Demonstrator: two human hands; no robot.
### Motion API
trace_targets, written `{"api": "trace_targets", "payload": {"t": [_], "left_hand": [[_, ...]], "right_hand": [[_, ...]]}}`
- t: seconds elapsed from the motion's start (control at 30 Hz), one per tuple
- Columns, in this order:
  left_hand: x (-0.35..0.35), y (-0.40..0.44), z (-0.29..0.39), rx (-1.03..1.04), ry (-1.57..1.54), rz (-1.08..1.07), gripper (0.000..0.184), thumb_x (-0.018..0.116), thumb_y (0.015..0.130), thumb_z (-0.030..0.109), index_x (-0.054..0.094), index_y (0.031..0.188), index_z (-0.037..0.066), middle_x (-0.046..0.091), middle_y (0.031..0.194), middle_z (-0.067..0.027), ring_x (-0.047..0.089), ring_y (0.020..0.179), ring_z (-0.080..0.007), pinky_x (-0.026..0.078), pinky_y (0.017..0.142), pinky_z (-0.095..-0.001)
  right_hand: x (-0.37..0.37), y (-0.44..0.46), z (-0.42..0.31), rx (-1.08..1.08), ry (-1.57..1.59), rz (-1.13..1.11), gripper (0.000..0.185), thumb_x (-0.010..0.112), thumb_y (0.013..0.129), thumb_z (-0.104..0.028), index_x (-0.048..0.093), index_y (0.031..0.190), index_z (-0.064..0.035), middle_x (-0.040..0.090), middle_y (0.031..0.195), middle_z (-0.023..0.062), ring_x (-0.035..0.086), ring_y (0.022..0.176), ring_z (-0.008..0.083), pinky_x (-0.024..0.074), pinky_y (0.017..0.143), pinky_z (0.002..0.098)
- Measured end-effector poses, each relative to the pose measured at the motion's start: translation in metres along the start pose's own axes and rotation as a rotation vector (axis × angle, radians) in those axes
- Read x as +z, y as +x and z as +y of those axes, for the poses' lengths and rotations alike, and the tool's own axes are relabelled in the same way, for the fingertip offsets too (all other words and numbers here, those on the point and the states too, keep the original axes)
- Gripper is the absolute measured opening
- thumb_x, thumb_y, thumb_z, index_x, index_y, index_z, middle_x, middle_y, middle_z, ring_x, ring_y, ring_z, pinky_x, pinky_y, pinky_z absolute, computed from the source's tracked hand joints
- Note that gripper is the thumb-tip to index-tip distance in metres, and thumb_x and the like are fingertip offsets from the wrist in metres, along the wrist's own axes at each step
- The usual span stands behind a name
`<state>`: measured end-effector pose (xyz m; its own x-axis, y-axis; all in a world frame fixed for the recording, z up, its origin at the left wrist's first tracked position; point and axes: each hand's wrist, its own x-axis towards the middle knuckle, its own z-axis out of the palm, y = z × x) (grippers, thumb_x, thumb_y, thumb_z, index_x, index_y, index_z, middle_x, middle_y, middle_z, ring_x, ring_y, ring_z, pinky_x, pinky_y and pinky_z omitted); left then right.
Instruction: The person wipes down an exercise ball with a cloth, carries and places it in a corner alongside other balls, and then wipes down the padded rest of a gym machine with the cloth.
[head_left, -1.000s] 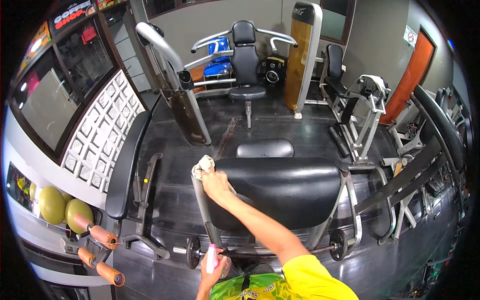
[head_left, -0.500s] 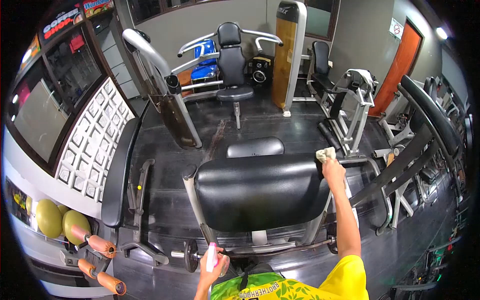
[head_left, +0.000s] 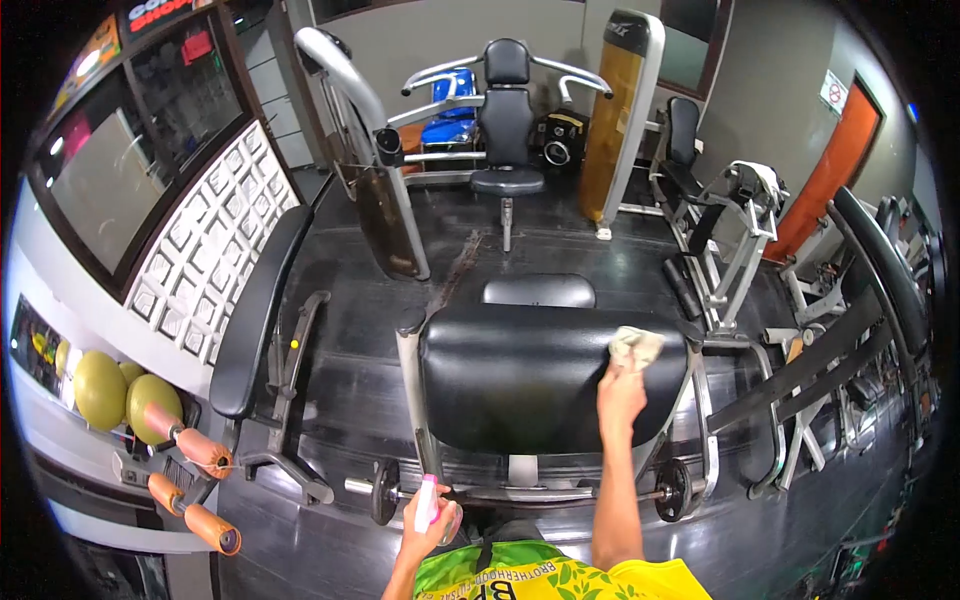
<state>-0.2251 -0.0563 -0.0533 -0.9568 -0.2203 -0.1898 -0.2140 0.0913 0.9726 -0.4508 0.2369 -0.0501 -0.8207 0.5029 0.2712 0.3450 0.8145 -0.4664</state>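
Observation:
A pale, crumpled cloth (head_left: 637, 347) is gripped in my right hand (head_left: 620, 393), resting against the upper right part of a wide black padded rest (head_left: 520, 370). My forearm reaches across the pad's near edge. Low in the view, my left hand (head_left: 418, 530) is wrapped around a spray bottle with a white and pink head (head_left: 428, 500); most of the bottle is hidden by the fingers. Just beyond that hand lies a barbell (head_left: 540, 494) with small dark plates, below the pad. A smaller black seat (head_left: 540, 290) shows behind the pad.
A long black bench (head_left: 255, 320) stands at left, near orange foam rollers (head_left: 205, 455) and green exercise balls (head_left: 100, 390). Ahead is a seated press machine (head_left: 507, 130) with a tall weight tower (head_left: 620, 120). More machines (head_left: 740, 240) line the right.
My right hand has moved the cloth from the pad's far right corner leftward onto its top surface. My left hand still holds the spray bottle. The head view has shifted slightly.

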Motion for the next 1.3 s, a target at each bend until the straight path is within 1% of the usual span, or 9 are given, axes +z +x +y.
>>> {"api": "trace_targets", "payload": {"t": [0.07,0.13,0.33,0.53,0.7,0.8,1.07,1.17,1.3], "left_hand": [[0.002,-0.001,0.0,-0.017,0.013,0.009,0.026,0.067,0.079,0.006,0.059,0.103,0.003,0.061,0.07,-0.0012,0.056,0.067,-0.0062,0.046,0.063,-0.0231],[0.005,0.002,-0.007,0.021,-0.007,0.0,0.026,0.067,0.079,0.007,0.058,0.103,0.003,0.06,0.069,0.0001,0.055,0.066,-0.0056,0.045,0.063,-0.0228],[0.014,0.006,-0.009,0.016,-0.063,-0.054,0.026,0.067,0.081,0.009,0.058,0.105,0.004,0.059,0.071,0.0002,0.053,0.066,-0.0051,0.044,0.062,-0.0222],[0.012,0.002,-0.014,0.105,-0.028,-0.034,0.026,0.062,0.082,0.003,0.054,0.107,-0.001,0.062,0.07,-0.004,0.06,0.064,-0.0084,0.047,0.06,-0.0234],[0.005,0.0,-0.023,0.109,-0.011,-0.03,0.026,0.062,0.082,0.002,0.055,0.107,-0.001,0.062,0.07,-0.0038,0.059,0.064,-0.0084,0.047,0.06,-0.0234],[0.002,-0.003,-0.016,0.094,-0.112,0.028,0.025,0.065,0.082,0.007,0.056,0.105,0.001,0.06,0.068,-0.0011,0.054,0.065,-0.0064,0.045,0.062,-0.0236],[-0.006,0.0,-0.016,0.11,-0.091,0.046,0.025,0.065,0.082,0.006,0.056,0.105,0.001,0.06,0.068,-0.0007,0.054,0.064,-0.0058,0.044,0.062,-0.0226],[-0.005,-0.001,-0.016,0.119,-0.085,0.051,0.025,0.065,0.081,0.006,0.057,0.104,0.001,0.059,0.068,-0.0007,0.053,0.064,-0.0058,0.044,0.062,-0.0229],[-0.005,-0.005,-0.016,0.124,-0.079,0.059,0.025,0.066,0.08,0.005,0.057,0.104,0.002,0.059,0.068,-0.0004,0.053,0.064,-0.0056,0.044,0.062,-0.0228]], "right_hand": [[0.016,-0.011,-0.025,-0.165,0.091,0.078,0.044,0.058,0.085,-0.021,0.052,0.127,-0.0108,0.06,0.106,0.0223,0.063,0.085,0.0385,0.0507,0.073,0.0459],[0.008,-0.013,-0.066,-0.173,0.087,-0.092,0.037,0.058,0.085,-0.022,0.057,0.119,-0.008,0.063,0.096,0.022,0.063,0.082,0.0379,0.0503,0.073,0.0456],[0.068,-0.043,-0.163,-0.697,0.019,-0.306,0.033,0.059,0.081,-0.02,0.061,0.112,-0.0083,0.064,0.088,0.0197,0.065,0.066,0.0342,0.0527,0.06,0.0451],[0.088,-0.075,-0.196,-1.081,0.221,-0.189,0.034,0.061,0.077,-0.013,0.061,0.111,-0.0108,0.06,0.095,0.0139,0.063,0.082,0.0277,0.0491,0.067,0.0409],[0.097,-0.098,-0.164,-1.367,0.036,-0.139,0.016,0.058,0.079,-0.019,0.068,0.09,-0.0143,0.058,0.093,0.0101,0.058,0.092,0.0234,0.0412,0.072,0.0356],[0.096,-0.113,-0.138,-1.452,0.018,-0.143,0.015,0.059,0.078,-0.019,0.068,0.087,-0.0124,0.058,0.093,0.0089,0.057,0.093,0.0235,0.0402,0.073,0.0356],[0.095,-0.159,-0.067,-1.456,-0.029,-0.361,0.011,0.058,0.076,-0.022,0.067,0.079,-0.0158,0.055,0.091,0.0071,0.056,0.089,0.0195,0.038,0.072,0.0331],[0.105,-0.178,-0.04,-1.474,-0.028,-0.333,0.012,0.058,0.076,-0.021,0.067,0.081,-0.0159,0.055,0.09,0.0062,0.055,0.09,0.0197,0.0381,0.073,0.033],[0.103,-0.185,-0.034,-1.456,-0.09,-0.573,0.015,0.058,0.077,-0.021,0.067,0.088,-0.0167,0.056,0.092,0.0079,0.059,0.087,0.0209,0.0412,0.072,0.0345]]}}
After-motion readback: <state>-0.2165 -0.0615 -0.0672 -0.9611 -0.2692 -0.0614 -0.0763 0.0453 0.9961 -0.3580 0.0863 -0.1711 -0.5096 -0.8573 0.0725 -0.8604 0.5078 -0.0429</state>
